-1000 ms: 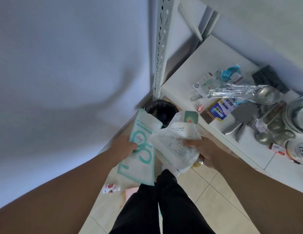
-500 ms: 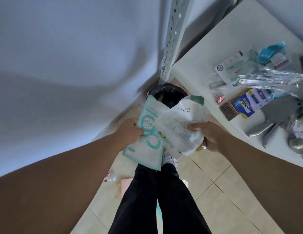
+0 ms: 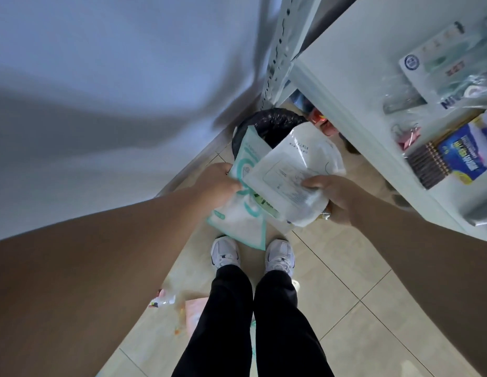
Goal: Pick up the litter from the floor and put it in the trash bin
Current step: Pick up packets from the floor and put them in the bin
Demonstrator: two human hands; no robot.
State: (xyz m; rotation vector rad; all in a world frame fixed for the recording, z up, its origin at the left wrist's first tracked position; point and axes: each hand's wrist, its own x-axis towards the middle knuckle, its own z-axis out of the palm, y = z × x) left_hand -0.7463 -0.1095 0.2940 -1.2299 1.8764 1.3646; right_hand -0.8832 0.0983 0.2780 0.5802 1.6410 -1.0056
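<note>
A: Where's the bin from your hands?

B: The round trash bin with a black liner (image 3: 275, 123) sits just beyond and below both of them. Your left hand (image 3: 219, 182) pinches the white-and-teal flat plastic pouch (image 3: 241, 210); your right hand (image 3: 333, 194) grips the white printed plastic bag (image 3: 294, 170), thumb on top.

A: Long axis?

B: Both packets point away from you, far ends already over the rim. Left hand's slightly nearer.

A: Hidden?

B: The packets cover the bin's near half; its contents are unreadable. There's more litter, a small clear wrapper (image 3: 162, 300) and a pink packet (image 3: 194, 315), behind your hands by your legs, partly hidden.
</note>
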